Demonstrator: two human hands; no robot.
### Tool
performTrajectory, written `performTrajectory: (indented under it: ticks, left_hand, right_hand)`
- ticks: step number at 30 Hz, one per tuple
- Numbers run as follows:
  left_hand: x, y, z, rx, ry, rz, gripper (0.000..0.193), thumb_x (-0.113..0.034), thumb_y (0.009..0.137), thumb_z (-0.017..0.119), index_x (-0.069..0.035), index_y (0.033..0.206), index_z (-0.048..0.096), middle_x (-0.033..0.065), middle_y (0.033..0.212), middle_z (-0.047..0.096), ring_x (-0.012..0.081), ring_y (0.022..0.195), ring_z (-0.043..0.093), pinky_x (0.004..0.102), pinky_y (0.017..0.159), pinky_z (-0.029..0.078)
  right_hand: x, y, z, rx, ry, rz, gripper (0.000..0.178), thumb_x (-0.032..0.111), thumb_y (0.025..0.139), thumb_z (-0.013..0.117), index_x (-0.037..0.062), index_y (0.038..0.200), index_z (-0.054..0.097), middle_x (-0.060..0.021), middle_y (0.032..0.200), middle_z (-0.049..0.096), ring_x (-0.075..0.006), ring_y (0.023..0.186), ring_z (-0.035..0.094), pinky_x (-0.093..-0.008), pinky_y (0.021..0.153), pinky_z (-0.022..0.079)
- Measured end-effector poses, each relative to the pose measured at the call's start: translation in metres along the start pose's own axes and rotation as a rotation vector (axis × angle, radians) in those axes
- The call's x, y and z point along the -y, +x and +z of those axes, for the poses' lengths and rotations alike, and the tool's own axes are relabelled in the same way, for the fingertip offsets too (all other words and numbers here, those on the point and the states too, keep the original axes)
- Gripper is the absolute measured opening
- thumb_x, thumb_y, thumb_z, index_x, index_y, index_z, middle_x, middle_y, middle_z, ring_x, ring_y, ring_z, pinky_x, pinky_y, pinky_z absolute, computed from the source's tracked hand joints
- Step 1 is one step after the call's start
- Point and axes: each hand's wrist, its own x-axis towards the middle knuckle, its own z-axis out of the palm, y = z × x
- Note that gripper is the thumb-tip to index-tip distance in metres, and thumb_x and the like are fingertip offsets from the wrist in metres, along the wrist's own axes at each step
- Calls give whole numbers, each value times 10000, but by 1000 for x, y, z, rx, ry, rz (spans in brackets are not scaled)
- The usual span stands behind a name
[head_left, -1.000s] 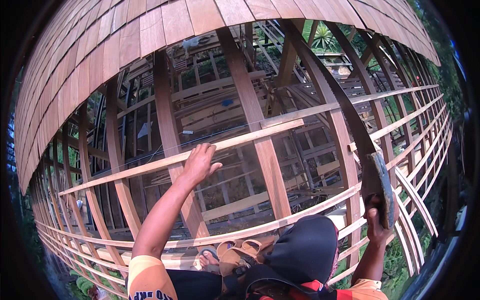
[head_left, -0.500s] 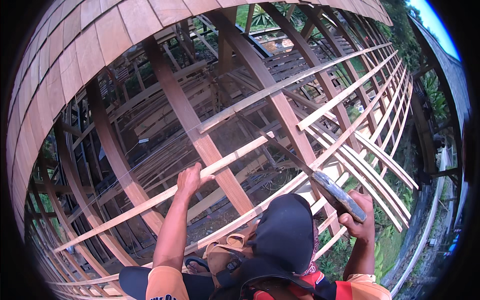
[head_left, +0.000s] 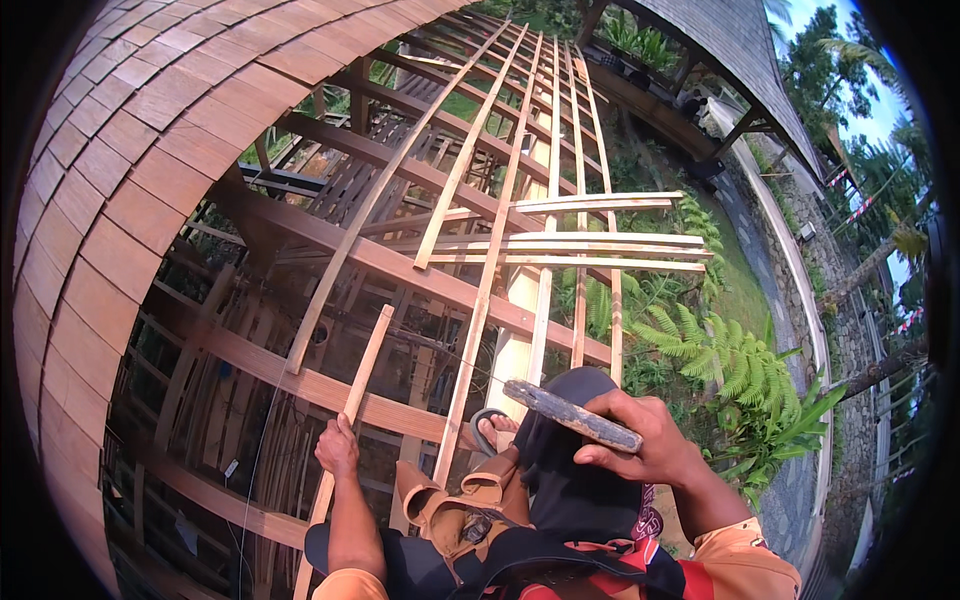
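My left hand (head_left: 338,446) is closed round a narrow wooden batten (head_left: 370,362), which crosses a thick brown rafter and ends free beyond it. In my right hand (head_left: 640,435), at the right of my knee, is what looks like a handsaw (head_left: 570,413) with a worn grey handle. Its thin blade is seen nearly edge-on, pointing up and left, and is hard to make out against the timber. The blade appears apart from the batten. A brown leather tool pouch (head_left: 465,520) hangs at my waist between my arms.
Rafters (head_left: 270,365) run across the open frame, with deep gaps between them. Fixed battens (head_left: 485,290) stretch away ahead, and several loose strips (head_left: 610,245) lie across them. Wooden shingles (head_left: 170,270) cover the left side. Ferns (head_left: 720,370) grow below at the right.
My view has turned to the right, so the battens now run away ahead. My left hand still grips the batten; the saw has come closer to my knee.
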Motion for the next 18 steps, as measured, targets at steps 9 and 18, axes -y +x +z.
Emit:
performTrajectory:
  ticks: [9, 18]
  left_hand:
    - [-1, 10, -18, 41, -103, -95, 561, -545, 993, 424, -58, 869, 674, 235, 887, 704, 451, 851, 675, 549, 776, 519]
    - [-4, 10, -21, 72, -172, -218, 628, -662, 881, 555, -45, 901, 674, 230, 848, 707, 418, 867, 687, 505, 825, 514]
  right_hand:
    - [0, -10, 25, 29, 174, 258, 378, 255, 849, 809, 4, 1039, 601, -51, 752, 652, -115, 682, 632, -266, 628, 491]
    - [-99, 75, 91, 247, 332, 263, 306, 228, 901, 752, -8, 1011, 592, -42, 681, 554, -104, 602, 491, -277, 555, 408]
